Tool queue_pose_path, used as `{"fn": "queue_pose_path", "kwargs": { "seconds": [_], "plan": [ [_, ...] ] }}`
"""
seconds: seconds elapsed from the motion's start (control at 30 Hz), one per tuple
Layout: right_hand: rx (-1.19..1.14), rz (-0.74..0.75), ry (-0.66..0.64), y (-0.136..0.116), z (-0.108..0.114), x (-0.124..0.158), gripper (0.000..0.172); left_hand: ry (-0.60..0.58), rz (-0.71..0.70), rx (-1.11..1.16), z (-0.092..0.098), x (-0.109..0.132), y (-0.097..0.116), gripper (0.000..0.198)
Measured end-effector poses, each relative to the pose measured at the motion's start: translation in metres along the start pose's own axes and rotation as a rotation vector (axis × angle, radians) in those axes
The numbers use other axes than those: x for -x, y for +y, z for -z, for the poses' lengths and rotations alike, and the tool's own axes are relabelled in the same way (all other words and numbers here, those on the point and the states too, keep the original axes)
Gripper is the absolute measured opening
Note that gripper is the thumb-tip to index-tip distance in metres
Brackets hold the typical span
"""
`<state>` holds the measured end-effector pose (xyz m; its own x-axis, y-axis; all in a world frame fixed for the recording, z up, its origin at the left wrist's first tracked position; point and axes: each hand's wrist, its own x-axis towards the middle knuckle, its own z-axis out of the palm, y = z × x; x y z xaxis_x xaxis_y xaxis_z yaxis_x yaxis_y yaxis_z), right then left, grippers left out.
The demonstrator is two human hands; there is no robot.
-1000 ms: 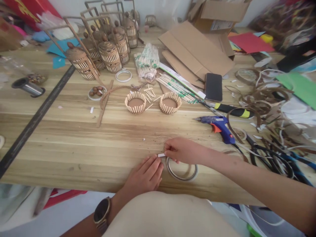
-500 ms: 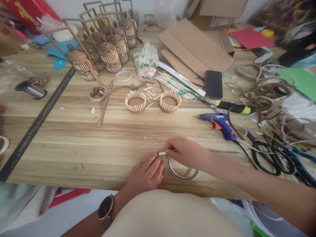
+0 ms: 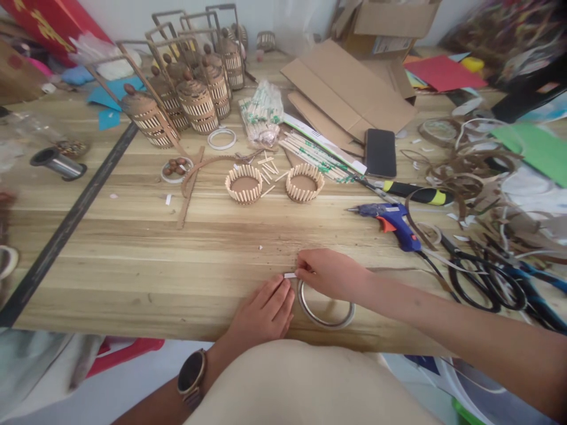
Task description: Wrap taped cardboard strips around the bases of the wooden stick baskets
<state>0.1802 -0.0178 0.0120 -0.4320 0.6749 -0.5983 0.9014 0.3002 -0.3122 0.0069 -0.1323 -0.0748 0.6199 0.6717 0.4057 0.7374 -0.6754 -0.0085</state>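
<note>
My left hand [image 3: 267, 307] lies flat on the table near its front edge, fingers stretched out, with the fingertips at one end of a short white strip [image 3: 289, 275]. From the other side my right hand [image 3: 330, 273] pinches the strip's right end between thumb and bent fingers. What lies under the left fingertips is hidden. Just below the right hand is a thin roll of tape [image 3: 326, 326], flat on the wood and partly covered by that hand. Further back stand two small round baskets of upright sticks, one on the left [image 3: 243, 184] and one on the right [image 3: 305, 183].
A blue glue gun [image 3: 392, 221] and black-handled scissors [image 3: 476, 283] lie to the right, beside tangled brown strips. Behind are a phone [image 3: 380, 152], cardboard [image 3: 345, 82] and bundled sticks [image 3: 310, 154]. Several handled stick lanterns [image 3: 197, 105] stand at the back left.
The view has shifted slightly. Both hands hold nearly the same pose at the white strip, with no other clear difference.
</note>
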Motion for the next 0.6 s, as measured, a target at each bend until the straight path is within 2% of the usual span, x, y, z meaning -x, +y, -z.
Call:
{"fn": "queue_pose_path", "kwargs": {
  "seconds": [0.23,0.43,0.6],
  "plan": [
    [0.067,-0.020,-0.016,-0.006,0.004,-0.001,0.021,0.002,0.002,0.010,-0.001,0.001,-0.001,0.033],
    [0.082,-0.019,-0.035,-0.010,0.007,-0.001,0.024,-0.002,0.081,0.005,0.003,-0.002,0.001,0.030],
    [0.064,-0.031,-0.050,-0.012,0.008,0.000,0.024,0.024,0.053,0.021,0.006,-0.008,0.000,0.032]
  ]
}}
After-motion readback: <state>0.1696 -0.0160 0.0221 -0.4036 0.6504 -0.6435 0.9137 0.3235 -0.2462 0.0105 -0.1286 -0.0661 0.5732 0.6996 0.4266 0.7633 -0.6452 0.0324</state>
